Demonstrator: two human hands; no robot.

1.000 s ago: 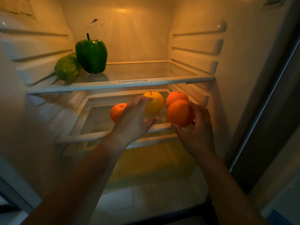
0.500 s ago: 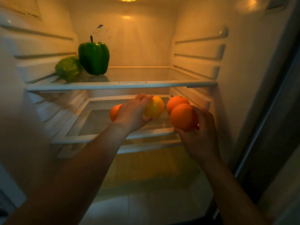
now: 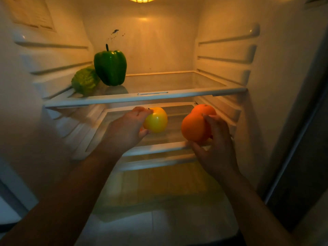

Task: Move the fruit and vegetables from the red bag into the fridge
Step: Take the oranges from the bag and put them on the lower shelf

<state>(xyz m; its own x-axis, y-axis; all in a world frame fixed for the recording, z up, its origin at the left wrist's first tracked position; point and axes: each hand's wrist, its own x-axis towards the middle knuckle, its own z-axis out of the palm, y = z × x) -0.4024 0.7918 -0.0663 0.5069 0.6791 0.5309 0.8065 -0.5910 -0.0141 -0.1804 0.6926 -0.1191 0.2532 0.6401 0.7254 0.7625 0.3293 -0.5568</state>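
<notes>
Two hands inside fridge [image 3: 266, 68], at mid shelf [image 3: 156, 148]: left hand [image 3: 127, 128] grips yellow fruit [image 3: 157, 119], right hand [image 3: 217, 139] cups front orange [image 3: 193, 128], w/ 2nd orange [image 3: 204, 109] just behind. Both prob. firm, smooth, light, apt to roll; hold round widest part.

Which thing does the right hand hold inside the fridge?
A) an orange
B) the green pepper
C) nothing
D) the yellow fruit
A: the right hand curls its fingers round the front orange; the left hand grips the yellow fruit, and the green pepper stands on the upper shelf.
</notes>
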